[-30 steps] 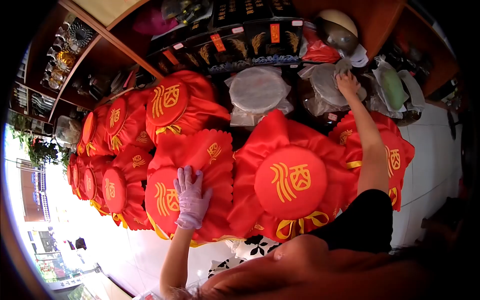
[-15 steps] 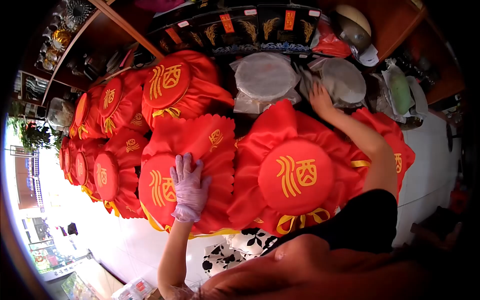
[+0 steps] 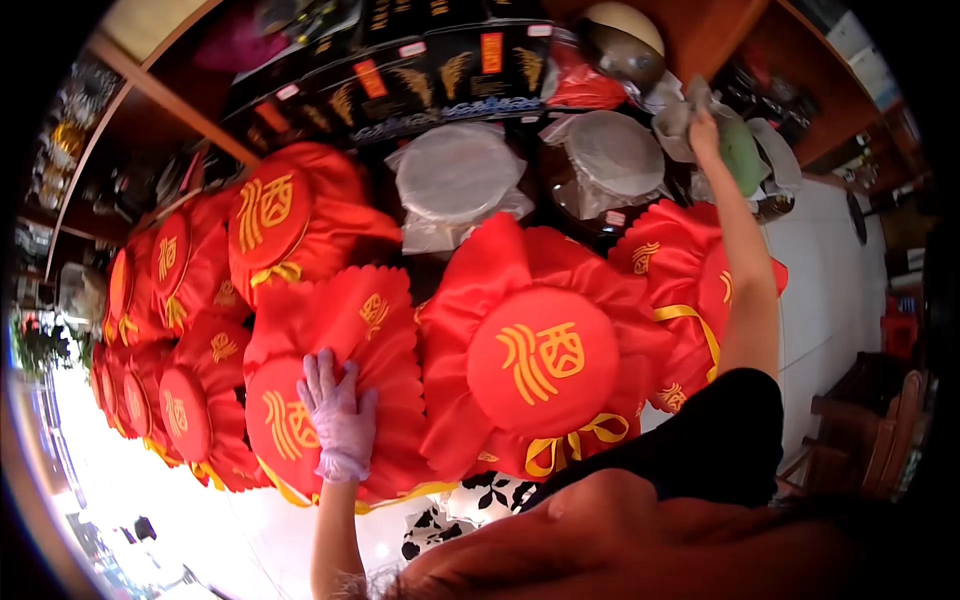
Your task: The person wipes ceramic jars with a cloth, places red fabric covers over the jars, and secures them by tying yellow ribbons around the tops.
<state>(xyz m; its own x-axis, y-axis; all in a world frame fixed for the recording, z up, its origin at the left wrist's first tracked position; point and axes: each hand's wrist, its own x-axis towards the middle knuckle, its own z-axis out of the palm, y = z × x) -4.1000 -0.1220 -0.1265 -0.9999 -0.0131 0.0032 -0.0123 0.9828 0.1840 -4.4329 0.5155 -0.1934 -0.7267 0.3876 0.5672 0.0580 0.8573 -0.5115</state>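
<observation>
My left hand, in a thin translucent glove, lies flat with fingers apart on the red cloth cover of a jar. That cover bears a yellow character. At the upper right my right hand, which looks bare, is closed on a crumpled greyish cloth. It is beside a green rounded object with pale wrapping around it. Left of the right hand stands a dark jar whose top is wrapped in clear plastic. A similar plastic-wrapped lid is farther left.
More red-covered jars with yellow ribbons stand in rows, one in the middle and one under my right forearm. Black boxes line the back, near a round brown-and-cream object. A wooden chair is at right.
My right hand has moved right with the greyish cloth, from the plastic-wrapped jar to the green object. The view has shifted right. My left hand stays on the red cover.
</observation>
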